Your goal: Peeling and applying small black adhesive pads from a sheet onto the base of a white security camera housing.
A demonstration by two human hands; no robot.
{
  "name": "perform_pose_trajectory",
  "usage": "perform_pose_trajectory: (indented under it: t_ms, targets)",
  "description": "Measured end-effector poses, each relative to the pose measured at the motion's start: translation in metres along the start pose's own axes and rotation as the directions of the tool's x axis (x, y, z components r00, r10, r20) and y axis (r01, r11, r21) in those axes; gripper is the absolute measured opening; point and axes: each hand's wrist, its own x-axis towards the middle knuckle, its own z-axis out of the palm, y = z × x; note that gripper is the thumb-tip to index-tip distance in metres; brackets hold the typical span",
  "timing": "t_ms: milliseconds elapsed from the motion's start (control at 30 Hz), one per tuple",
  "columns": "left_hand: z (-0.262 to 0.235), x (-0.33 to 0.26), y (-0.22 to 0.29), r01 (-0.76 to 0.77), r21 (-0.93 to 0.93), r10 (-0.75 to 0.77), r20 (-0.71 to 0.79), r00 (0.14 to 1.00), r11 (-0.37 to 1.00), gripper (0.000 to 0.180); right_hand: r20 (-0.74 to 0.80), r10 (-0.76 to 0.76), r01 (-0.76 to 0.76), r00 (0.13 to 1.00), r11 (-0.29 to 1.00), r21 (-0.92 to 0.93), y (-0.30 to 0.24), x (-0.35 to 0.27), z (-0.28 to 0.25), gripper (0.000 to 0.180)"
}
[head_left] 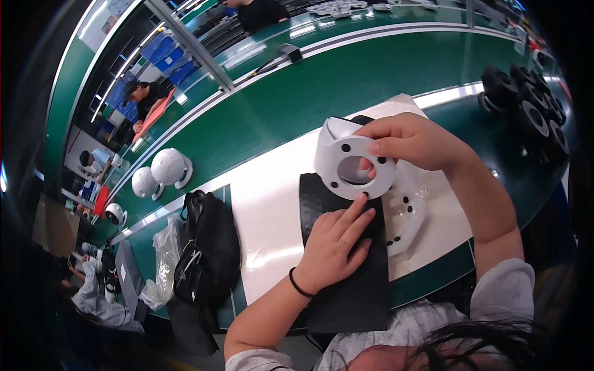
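Observation:
My right hand [413, 141] grips the upper right rim of a white plastic ring-shaped base [328, 168], its fingers partly hidden behind it. The base is held tilted, showing a large central opening and several small black round pads on its face. From below, my left hand [328, 250] reaches up with fingers stretched out. Its index fingertip presses at the black pad on the base's lower rim. Beneath the hands lies a black sheet [349, 290]. Beside it, a clear plastic bag [416, 207] and more small black pads lie under my right forearm.
A black bag [207, 247] and crumpled clear plastic [162, 263] sit at left. Two white dome-shaped units [171, 167] stand farther back. Black round parts [532, 114] are piled at far right. A small dark box [289, 52] lies near the back rail. Other people work beyond.

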Motion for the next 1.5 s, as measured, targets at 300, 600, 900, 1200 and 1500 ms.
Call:
perform_pose_trajectory:
  t_ms: [300, 600, 900, 1200, 1500]
  targets:
    - [0.001, -0.004, 0.003, -0.015, 0.029, 0.014, 0.017, 1.000, 0.999, 0.051, -0.162, -0.270, 0.193, 0.949, 0.905, -0.379, 0.014, 0.003, -0.022, 0.024]
    - [0.003, -0.005, 0.002, -0.052, 0.064, 0.050, 0.033, 0.998, 0.997, 0.046, -0.220, -0.780, 0.022, 0.586, 0.287, -0.958, 0.125, 0.071, -0.069, 0.019]
    - [0.003, -0.007, 0.003, -0.060, 0.094, 0.056, 0.043, 0.998, 0.994, 0.040, -0.536, -0.406, -0.504, 0.741, 0.192, -0.842, 0.163, 0.102, -0.092, 0.019]
    - [-0.002, -0.007, 0.002, -0.038, 0.023, 0.039, -0.014, 0.999, 0.999, 0.038, -0.306, -0.577, -0.065, 0.757, 0.400, -0.914, 0.155, 0.084, -0.070, 0.021]
    - [-0.013, -0.015, -0.045, 0.308, -0.078, -0.316, -0.313, 0.896, 0.948, 0.051, -0.182, -0.041, -0.006, 0.982, 0.969, -0.246, 0.102, 0.073, -0.018, 0.038]
